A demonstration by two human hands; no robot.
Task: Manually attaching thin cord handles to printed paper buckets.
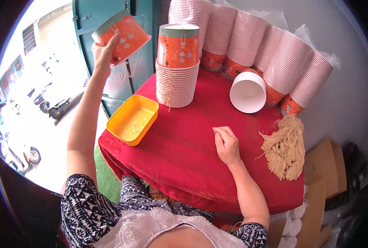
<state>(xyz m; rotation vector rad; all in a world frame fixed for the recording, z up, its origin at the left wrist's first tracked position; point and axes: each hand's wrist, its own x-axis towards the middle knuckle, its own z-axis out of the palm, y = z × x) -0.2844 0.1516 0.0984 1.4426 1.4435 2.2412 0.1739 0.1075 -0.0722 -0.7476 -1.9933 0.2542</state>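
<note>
My left hand (103, 53) is raised at the upper left, gripping an orange paper bucket (128, 39) with a green band and printed figures. The bucket is tilted, and its inside is hidden from me. Over the middle of the red table, my right hand (227, 145) is closed with its fingers curled together. Whatever those fingers may pinch is too small to see. Between my hands stands a tall stack of nested paper buckets (176, 84), upside down, with strands of string on its side. A yellow plastic tray (124, 118) with small pale bits inside lies nearest my left forearm.
Several plastic-wrapped bucket stacks (246, 37) line the back of the red-covered table (179, 149). One bucket (248, 94) lies on its side, its white inside facing me. A bundle of tan string (286, 149) rests at the right edge, near cardboard boxes (326, 167).
</note>
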